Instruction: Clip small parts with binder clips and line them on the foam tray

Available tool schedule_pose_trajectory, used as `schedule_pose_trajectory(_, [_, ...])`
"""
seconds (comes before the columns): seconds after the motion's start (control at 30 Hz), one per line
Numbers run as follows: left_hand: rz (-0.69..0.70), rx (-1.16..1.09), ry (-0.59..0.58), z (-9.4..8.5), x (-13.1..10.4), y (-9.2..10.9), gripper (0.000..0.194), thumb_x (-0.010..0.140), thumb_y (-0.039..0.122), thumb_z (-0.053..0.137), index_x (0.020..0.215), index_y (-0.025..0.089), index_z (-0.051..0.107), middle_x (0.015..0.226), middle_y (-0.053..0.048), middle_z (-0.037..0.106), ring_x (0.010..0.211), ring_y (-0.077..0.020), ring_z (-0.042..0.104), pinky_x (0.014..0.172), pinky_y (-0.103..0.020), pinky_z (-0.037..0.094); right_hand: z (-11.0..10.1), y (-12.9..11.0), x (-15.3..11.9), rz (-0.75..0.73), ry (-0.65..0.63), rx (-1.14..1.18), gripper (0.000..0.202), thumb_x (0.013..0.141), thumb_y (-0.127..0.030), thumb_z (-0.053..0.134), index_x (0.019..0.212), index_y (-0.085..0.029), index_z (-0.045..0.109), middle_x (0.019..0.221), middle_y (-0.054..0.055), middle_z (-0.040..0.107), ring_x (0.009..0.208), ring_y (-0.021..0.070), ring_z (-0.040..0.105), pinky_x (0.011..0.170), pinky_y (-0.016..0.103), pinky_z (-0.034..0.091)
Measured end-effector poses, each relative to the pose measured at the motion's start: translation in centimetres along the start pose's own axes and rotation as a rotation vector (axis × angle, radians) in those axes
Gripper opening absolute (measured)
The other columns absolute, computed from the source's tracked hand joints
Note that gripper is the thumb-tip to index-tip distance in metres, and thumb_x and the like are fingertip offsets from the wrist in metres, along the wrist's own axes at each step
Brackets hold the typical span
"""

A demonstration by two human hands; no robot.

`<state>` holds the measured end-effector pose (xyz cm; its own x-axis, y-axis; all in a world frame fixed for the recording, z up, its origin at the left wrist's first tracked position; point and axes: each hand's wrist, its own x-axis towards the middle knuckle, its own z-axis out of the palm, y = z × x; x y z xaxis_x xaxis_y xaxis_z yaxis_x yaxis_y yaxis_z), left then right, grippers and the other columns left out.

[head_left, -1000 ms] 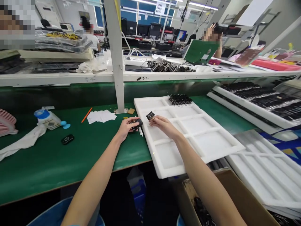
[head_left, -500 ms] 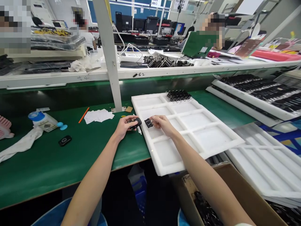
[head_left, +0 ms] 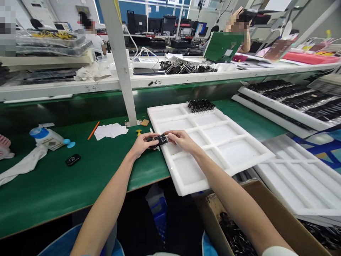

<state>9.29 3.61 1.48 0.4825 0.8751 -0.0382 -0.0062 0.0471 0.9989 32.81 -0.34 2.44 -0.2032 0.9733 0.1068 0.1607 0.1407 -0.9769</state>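
My left hand point(head_left: 140, 145) is closed on a small black rounded device point(head_left: 152, 143), partly hidden by the fingers. A black binder clip point(head_left: 163, 139) is against the device's right end. My right hand point(head_left: 183, 139) pinches the clip's silver wire handles. Both hands are above the left edge of a white foam tray point(head_left: 181, 190) divided into compartments. A group of black binder clips point(head_left: 201, 105) sits in its far compartment. On the green table to the left lies another black rounded device point(head_left: 72, 159).
A white bottle with a blue cap point(head_left: 49, 138), an orange stick point(head_left: 93, 130) and white paper pieces point(head_left: 110, 131) lie left. Filled foam trays point(head_left: 282, 117) are stacked right. An open cardboard box point(head_left: 255, 195) stands below. A white post point(head_left: 119, 64) rises ahead; people are beyond the shelf.
My right hand has moved slightly left, bringing the binder clip from a small gap away up against the device in my left hand. The view has shifted a little.
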Motion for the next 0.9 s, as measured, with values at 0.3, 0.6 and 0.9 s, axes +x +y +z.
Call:
schedule_pose_trajectory(0.3, [0.002,-0.014,0.039,0.5,-0.1,0.6,0.045,0.065,0.040,0.092,0.104,0.020,0.083,0.088,-0.007,0.075,0.060,-0.0184,0.066,0.055,-0.031,0.054,0.1,0.2,0.1,-0.017,-0.022,-0.027,0.049,0.093,-0.058,0.062,0.113,-0.016,0.076,0.071,0.000,0.057,0.060,0.0130,0.044,0.057,0.028,0.034])
schedule_pose_trajectory(0.6, [0.021,-0.029,-0.021,0.4,-0.2,0.5,0.045,0.065,0.040,0.092,0.103,0.018,0.081,0.090,-0.008,0.075,0.065,-0.0186,0.066,0.060,-0.032,0.057,0.3,-0.5,0.4,0.035,-0.056,-0.013,0.045,0.089,-0.052,0.069,0.115,-0.016,0.074,0.084,0.004,0.070,0.077,0.0177,0.059,0.070,0.030,0.044])
schedule_pose_trajectory(0.9, [0.149,-0.218,0.178,-0.3,1.0,-0.5,0.056,0.085,0.053,0.075,0.129,0.022,0.065,0.130,-0.012,0.061,0.094,-0.0211,0.069,0.066,-0.026,0.055,-3.3,-1.3,2.9,0.184,0.112,0.160,0.029,0.075,-0.038,0.079,0.088,-0.012,0.075,0.065,0.002,0.063,0.054,0.0114,0.051,0.051,0.024,0.043])
